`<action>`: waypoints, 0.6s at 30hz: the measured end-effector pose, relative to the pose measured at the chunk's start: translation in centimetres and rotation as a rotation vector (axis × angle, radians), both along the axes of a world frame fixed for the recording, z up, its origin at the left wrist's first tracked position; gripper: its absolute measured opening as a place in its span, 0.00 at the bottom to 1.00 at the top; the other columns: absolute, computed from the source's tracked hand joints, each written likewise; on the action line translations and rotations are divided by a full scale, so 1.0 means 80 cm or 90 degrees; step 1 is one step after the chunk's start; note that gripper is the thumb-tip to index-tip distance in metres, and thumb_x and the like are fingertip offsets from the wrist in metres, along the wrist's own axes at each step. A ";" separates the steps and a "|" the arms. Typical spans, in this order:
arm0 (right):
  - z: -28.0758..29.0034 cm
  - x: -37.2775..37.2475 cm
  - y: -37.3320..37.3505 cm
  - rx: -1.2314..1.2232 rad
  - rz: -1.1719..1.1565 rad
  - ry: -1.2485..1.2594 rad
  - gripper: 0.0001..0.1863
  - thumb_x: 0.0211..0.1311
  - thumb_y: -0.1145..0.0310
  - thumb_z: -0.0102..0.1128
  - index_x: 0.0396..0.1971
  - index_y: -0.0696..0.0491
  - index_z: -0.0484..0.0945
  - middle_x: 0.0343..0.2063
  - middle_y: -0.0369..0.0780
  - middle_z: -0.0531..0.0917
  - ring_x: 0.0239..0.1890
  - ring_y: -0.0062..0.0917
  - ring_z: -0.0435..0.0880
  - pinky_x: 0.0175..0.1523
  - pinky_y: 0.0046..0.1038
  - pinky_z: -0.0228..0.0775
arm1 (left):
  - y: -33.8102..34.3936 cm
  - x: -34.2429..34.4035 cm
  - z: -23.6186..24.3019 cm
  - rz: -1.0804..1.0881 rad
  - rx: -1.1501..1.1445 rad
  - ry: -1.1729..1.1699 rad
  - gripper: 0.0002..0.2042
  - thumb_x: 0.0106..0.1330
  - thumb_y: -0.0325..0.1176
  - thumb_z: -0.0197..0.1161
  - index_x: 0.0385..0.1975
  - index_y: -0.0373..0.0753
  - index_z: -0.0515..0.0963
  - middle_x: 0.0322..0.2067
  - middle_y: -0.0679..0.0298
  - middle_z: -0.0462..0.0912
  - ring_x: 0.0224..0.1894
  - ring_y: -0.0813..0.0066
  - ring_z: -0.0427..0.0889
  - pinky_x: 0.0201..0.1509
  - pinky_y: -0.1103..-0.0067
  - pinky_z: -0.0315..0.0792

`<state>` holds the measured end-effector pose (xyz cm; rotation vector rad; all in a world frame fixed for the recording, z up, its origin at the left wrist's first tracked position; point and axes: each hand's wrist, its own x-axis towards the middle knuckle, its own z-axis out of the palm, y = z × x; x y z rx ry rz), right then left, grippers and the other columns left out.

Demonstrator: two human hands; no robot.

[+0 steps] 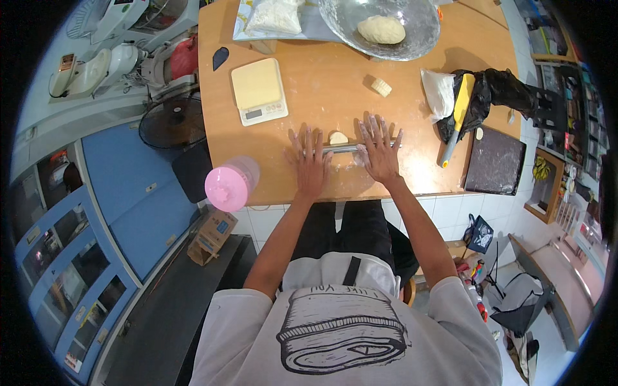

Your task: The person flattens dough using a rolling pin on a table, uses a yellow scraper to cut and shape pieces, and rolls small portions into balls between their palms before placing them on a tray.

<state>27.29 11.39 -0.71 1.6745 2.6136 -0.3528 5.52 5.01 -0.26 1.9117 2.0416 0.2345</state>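
Observation:
A thin metal rolling pin [342, 148] lies crosswise on the wooden table [309, 90], near its front edge. My left hand [311, 164] rests flat over the pin's left part, fingers stretched forward and apart. Over its right part lies my right hand [381, 157], palm down with spread fingers. Flour whitens the fingertips. Just beyond the pin, between my hands, sits a small pale piece of dough [338, 137]. Farther off, a big lump of dough [382, 29] lies in a metal bowl [417, 45].
A kitchen scale [258, 87] stands ahead on the left, and a pink lidded container [225, 186] at the near left corner. To the right are a yellow spatula [463, 100], a black plastic bag [508, 87] and a dark tray [494, 161]. A ridged pale piece [381, 87] lies ahead.

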 end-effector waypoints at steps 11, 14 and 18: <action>-0.017 -0.015 0.044 0.034 -0.064 0.005 0.31 0.79 0.54 0.38 0.76 0.50 0.61 0.79 0.45 0.56 0.81 0.41 0.51 0.76 0.72 0.23 | 0.059 -0.005 0.009 0.013 0.095 0.026 0.31 0.79 0.48 0.52 0.79 0.47 0.59 0.81 0.55 0.51 0.82 0.44 0.46 0.75 0.34 0.23; -0.024 -0.015 0.061 0.045 -0.056 0.023 0.32 0.74 0.55 0.44 0.74 0.52 0.62 0.75 0.47 0.61 0.79 0.42 0.56 0.77 0.71 0.26 | 0.070 -0.015 -0.004 0.006 0.147 0.037 0.31 0.77 0.46 0.53 0.78 0.44 0.60 0.80 0.52 0.53 0.81 0.46 0.49 0.77 0.37 0.26; -0.024 -0.022 0.086 0.089 -0.089 0.036 0.37 0.66 0.54 0.52 0.73 0.53 0.62 0.71 0.52 0.65 0.78 0.44 0.58 0.78 0.71 0.28 | 0.086 -0.016 -0.005 -0.019 0.150 -0.003 0.31 0.77 0.42 0.52 0.78 0.42 0.61 0.79 0.49 0.54 0.81 0.46 0.50 0.79 0.40 0.30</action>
